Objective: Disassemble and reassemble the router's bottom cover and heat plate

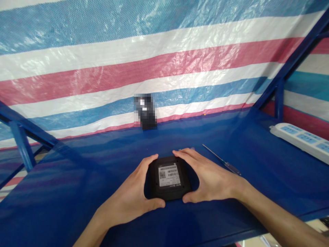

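Note:
Between my two hands is a flat black box [169,193] with rounded corners, its white printed label [170,176] facing up. The label carries a square code and barcodes. My left hand [138,190] grips the left side, thumb at the near edge and fingers at the far corner. On the opposite side my right hand [203,178] holds it the same way. A screwdriver [222,160] with a thin shaft and clear handle lies just beyond my right wrist. Small bits partly show behind my right fingers, too hidden to name.
The blue tabletop [102,168] meets a striped plastic sheet [164,65] at the back. A dark pixelated object [146,111] stands there. A white power strip [303,140] lies at the right, and blue metal frame bars [279,89] rise on both sides.

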`<act>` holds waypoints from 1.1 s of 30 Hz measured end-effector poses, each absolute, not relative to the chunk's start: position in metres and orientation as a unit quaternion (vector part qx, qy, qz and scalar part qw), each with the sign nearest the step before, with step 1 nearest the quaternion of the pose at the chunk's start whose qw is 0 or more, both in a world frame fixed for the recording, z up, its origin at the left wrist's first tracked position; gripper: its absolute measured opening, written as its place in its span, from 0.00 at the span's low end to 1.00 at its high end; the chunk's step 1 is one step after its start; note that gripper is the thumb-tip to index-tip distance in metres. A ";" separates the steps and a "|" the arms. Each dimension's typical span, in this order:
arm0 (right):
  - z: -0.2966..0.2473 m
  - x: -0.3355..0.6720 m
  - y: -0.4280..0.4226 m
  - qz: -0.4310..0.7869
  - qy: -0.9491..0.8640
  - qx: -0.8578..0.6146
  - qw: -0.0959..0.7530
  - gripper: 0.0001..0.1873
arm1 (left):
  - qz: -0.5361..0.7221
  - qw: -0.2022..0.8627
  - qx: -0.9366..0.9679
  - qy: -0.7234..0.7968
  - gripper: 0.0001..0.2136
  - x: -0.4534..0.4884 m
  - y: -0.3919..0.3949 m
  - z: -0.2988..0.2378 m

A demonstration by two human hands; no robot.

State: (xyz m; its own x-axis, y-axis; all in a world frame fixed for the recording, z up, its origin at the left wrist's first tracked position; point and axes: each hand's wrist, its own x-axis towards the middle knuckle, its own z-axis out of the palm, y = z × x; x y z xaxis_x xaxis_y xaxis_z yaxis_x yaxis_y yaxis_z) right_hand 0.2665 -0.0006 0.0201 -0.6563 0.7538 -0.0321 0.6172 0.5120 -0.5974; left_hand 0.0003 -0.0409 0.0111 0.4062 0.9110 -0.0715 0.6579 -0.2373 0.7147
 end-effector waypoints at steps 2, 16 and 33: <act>0.018 0.266 0.000 0.297 -0.861 -0.394 0.123 0.63 | 0.183 0.345 0.768 0.508 0.45 0.001 -0.042 0.011; 0.021 0.262 0.001 0.300 -0.880 -0.359 0.080 0.63 | 0.186 0.315 0.780 0.507 0.41 -0.001 -0.041 0.008; 0.025 0.250 0.007 0.256 -0.912 -0.308 0.092 0.64 | 0.274 0.285 0.796 0.458 0.42 -0.001 -0.037 0.004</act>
State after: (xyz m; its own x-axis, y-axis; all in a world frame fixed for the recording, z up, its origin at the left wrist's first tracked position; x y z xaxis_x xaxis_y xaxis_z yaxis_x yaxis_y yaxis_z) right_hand 0.2504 0.0067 0.0253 -0.7928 0.6094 0.0104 0.5149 0.6788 -0.5235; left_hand -0.0012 -0.0375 0.0037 0.4299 0.8858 0.1747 0.5744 -0.4176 0.7040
